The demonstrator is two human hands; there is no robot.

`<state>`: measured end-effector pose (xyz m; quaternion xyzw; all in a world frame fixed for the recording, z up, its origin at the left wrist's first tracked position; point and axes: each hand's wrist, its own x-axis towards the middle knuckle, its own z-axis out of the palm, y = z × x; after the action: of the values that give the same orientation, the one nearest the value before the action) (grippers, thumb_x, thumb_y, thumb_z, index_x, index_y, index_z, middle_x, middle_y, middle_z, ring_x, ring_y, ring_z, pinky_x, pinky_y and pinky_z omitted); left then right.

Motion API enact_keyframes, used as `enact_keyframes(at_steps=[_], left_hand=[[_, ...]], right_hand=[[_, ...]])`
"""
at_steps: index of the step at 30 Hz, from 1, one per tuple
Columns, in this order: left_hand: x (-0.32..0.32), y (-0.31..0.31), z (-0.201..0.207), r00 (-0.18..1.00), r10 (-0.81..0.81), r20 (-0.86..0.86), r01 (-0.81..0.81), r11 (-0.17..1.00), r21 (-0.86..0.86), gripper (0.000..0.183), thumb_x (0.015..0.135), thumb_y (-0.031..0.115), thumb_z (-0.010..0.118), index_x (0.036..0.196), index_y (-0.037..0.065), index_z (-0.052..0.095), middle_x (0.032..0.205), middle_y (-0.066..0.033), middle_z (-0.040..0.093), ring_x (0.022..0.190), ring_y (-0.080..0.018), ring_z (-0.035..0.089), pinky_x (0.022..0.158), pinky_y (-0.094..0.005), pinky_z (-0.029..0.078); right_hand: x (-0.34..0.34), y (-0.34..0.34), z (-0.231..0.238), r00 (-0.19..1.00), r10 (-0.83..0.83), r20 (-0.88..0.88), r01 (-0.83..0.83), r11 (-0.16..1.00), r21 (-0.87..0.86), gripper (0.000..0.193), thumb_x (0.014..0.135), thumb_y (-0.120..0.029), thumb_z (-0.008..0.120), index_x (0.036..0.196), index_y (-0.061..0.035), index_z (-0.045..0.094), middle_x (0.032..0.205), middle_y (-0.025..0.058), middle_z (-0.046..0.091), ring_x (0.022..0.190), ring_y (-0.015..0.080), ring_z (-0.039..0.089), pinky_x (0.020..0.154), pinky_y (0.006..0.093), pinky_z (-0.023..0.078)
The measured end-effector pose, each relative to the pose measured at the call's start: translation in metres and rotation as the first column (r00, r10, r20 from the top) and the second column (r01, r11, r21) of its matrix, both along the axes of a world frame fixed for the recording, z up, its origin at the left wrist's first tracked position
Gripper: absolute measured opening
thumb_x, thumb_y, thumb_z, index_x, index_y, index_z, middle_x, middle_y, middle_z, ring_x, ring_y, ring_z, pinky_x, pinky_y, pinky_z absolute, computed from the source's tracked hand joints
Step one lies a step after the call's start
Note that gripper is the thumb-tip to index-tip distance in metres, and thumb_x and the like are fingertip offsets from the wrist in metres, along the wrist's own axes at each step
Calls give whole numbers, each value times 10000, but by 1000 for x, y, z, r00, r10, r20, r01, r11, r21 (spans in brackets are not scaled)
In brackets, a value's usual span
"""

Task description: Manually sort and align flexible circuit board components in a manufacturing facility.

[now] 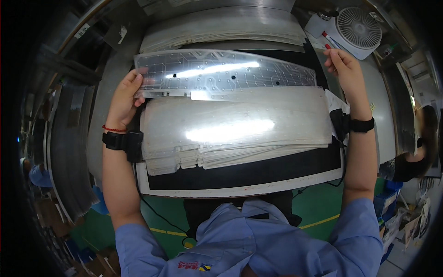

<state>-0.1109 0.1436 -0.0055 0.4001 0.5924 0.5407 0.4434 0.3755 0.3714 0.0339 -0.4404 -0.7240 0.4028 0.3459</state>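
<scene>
A clear plastic sheet printed with fine circuit lines and dots [207,74] is tilted above the work surface, with bright light reflecting off it. Its left end is pinched in my left hand [127,92], thumb on top and fingers beneath. My right hand [347,71] is raised beyond the sheet's right end, apart from it. The fingers there are curled and closed; a small red tip shows at them, but what they hold is not clear. Below the held sheet lies a stack of similar pale, translucent sheets [240,115] with uneven edges.
Another stack of sheets [226,25] lies at the back. A white fan [359,27] stands at the far right, beside red-capped pens [326,35]. More stacked sheets [71,138] are at the left. Another person [415,152] is at the right edge.
</scene>
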Motion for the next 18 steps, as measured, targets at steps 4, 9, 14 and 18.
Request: enact_keyframes(at_steps=[4, 9, 14, 18], left_hand=[[-5, 5, -4, 985, 121, 119, -132, 987, 90, 325, 1039, 239, 515, 1308, 59, 525, 1054, -61, 659, 596, 2, 468, 490, -111, 374], [12, 9, 7, 967, 166, 195, -202, 962, 184, 529, 1052, 258, 475, 1473, -30, 336, 1346, -150, 552, 1176, -191, 599, 935, -252, 526], [4, 3, 6, 993, 103, 63, -108, 992, 67, 501, 1051, 287, 476, 1452, -3, 393, 1326, -128, 580, 1085, -156, 611, 910, -262, 506], [3, 2, 3, 998, 60, -16, -60, 998, 2, 461, 1048, 287, 486, 1418, 15, 456, 1258, -96, 622, 1000, -122, 607, 861, -246, 490]], right_hand=[[-1, -4, 2, 994, 53, 94, -53, 999, -4, 290, 1022, -261, 534, 1101, -21, 676, 843, -5, 623, 776, 82, 556, 732, 240, 470], [5, -13, 5, 902, 233, 364, -236, 971, -37, 286, 1004, -249, 551, 1097, -8, 673, 868, 33, 654, 815, 120, 597, 737, 273, 487], [4, -23, 8, 841, 233, 488, -250, 968, -32, 264, 955, -238, 613, 1034, -1, 699, 861, 43, 638, 803, 120, 581, 730, 280, 466], [1, -33, 18, 789, 298, 538, -360, 933, 12, 254, 877, -220, 702, 1019, -10, 712, 846, 23, 585, 788, 117, 537, 729, 256, 433]])
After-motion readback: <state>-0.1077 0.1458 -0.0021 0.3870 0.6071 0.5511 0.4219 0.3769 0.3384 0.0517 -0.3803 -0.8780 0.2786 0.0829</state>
